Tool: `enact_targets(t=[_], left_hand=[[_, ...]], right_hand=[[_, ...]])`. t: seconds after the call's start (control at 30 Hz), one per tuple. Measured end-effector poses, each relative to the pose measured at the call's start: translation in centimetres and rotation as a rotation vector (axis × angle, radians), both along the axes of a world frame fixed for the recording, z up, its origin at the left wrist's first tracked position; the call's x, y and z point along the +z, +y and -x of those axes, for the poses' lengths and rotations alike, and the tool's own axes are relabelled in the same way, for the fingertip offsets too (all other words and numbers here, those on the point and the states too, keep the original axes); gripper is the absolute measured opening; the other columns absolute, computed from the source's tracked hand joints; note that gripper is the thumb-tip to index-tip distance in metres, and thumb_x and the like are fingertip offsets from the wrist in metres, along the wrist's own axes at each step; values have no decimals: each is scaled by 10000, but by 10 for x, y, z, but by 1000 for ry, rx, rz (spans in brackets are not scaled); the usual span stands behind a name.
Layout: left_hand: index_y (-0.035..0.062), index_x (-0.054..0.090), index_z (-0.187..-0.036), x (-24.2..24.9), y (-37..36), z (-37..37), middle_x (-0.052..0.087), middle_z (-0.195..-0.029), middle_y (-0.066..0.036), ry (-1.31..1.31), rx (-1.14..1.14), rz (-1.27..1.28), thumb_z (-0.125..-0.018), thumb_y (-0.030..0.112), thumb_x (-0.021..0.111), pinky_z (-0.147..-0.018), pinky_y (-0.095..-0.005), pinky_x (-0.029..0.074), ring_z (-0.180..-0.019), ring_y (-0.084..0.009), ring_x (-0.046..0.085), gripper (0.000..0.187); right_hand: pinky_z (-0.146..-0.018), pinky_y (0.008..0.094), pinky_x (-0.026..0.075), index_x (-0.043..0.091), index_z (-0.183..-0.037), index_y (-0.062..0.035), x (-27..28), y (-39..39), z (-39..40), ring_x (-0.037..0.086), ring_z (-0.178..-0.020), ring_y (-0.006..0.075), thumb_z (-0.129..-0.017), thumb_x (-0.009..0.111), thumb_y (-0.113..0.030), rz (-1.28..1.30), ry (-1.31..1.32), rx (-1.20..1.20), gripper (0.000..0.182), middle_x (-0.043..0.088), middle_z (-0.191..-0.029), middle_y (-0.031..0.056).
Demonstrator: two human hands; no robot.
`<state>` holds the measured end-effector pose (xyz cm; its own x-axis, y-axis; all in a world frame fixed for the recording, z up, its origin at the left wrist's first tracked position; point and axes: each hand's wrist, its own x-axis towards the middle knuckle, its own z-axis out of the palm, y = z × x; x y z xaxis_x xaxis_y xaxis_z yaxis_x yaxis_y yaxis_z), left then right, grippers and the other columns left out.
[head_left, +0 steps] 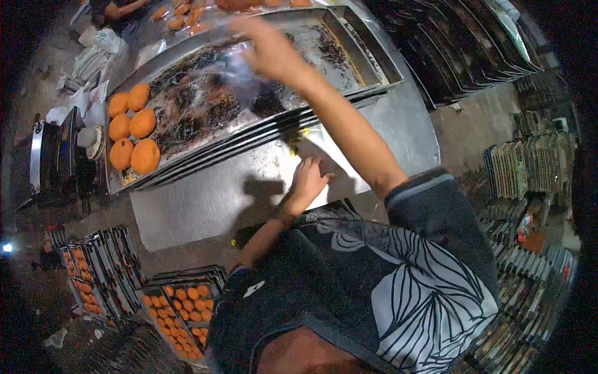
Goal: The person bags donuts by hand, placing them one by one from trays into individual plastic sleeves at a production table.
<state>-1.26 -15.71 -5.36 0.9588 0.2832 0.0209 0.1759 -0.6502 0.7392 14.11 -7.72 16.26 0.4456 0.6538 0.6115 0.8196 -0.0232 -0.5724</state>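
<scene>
My right hand [268, 53] is over a dark, stained baking tray [193, 90], its fingers smeared by motion. A blurred, see-through plastic bag [240, 78] hangs from it. Lower down, my left hand [308, 181] rests on the metal table [180, 218] with its fingers bent and slightly apart, and nothing shows in them. Just beyond its fingertips lie small yellow bits [293, 150]. Several round orange-brown buns [142, 123] sit in two rows at the tray's left end. More trays are stacked beneath this one.
Bagged buns [182, 17] lie past the tray, near another person's arm [121, 9]. Racks of bun-filled trays [180, 305] stand at lower left. Dark trays [455, 50] lean at upper right, with more stacked trays [523, 165] on the right. White plastic bags [96, 59] lie at left.
</scene>
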Motion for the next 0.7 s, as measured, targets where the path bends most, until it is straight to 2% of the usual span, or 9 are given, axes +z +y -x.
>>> enact_targets(t=[0.07,0.1,0.17,0.27,0.33,0.4,0.47,0.57,0.7], left_hand=[[-26,458,-1032,-48,-1,-20,505,-965,-198,58,-10,-205,-719,213,615,-768,-411,388,-898,-325,486,425],[-26,477,-1006,-97,-1,-31,517,-924,-198,-180,108,185,-745,175,571,-736,-400,399,-865,-320,503,343],[-7,543,-855,-63,12,-28,544,-773,-167,-228,78,183,-775,125,509,-646,-369,407,-728,-312,528,158],[16,588,-788,-17,27,-20,562,-723,-164,-203,127,320,-786,112,493,-620,-343,421,-677,-312,538,135],[12,611,-852,4,25,-16,592,-776,-100,95,105,402,-794,179,528,-681,-278,430,-750,-150,558,195],[-21,577,-784,21,9,-7,578,-694,-59,47,167,907,-814,156,500,-686,-318,441,-681,-152,542,196],[-39,564,-733,42,18,-4,567,-682,-10,-198,-45,603,-802,173,534,-643,-269,447,-669,-91,520,224],[-10,567,-707,52,12,15,571,-627,-43,-20,238,820,-710,109,635,-534,-238,434,-570,-93,521,137],[9,605,-762,58,14,30,559,-713,-52,-115,239,711,-721,108,635,-617,-256,416,-688,-135,527,111]], right_hand=[[-945,367,302,545,-1031,-37,-53,-27,7,356,-1163,303,-731,605,-266,70,-43,187,382,412,-1222,175],[-969,372,278,534,-1052,-35,-75,-63,23,373,-1148,307,-723,619,-251,52,122,220,402,435,-1205,159],[-868,368,369,530,-1002,-11,-130,-140,43,488,-982,294,-729,600,-179,258,162,136,328,523,-1045,174],[-587,287,425,565,-904,-10,-166,-209,74,510,-619,157,-725,600,-164,356,922,-152,239,547,-703,63],[-553,297,419,564,-856,9,-174,-202,80,493,-580,166,-723,592,-171,378,992,57,225,534,-668,81],[-557,324,426,560,-847,-2,-175,-188,74,519,-556,197,-760,557,-169,499,719,163,188,531,-621,141],[-494,293,388,496,-667,15,-158,-193,75,463,-521,125,-779,549,-196,435,752,203,245,513,-563,93],[-466,303,391,432,-616,14,-137,-207,96,450,-455,191,-781,557,-198,498,426,-99,297,529,-551,110],[-420,351,402,476,-989,-12,-142,-179,117,523,-441,255,-849,382,-122,423,733,-157,201,525,-540,159]])
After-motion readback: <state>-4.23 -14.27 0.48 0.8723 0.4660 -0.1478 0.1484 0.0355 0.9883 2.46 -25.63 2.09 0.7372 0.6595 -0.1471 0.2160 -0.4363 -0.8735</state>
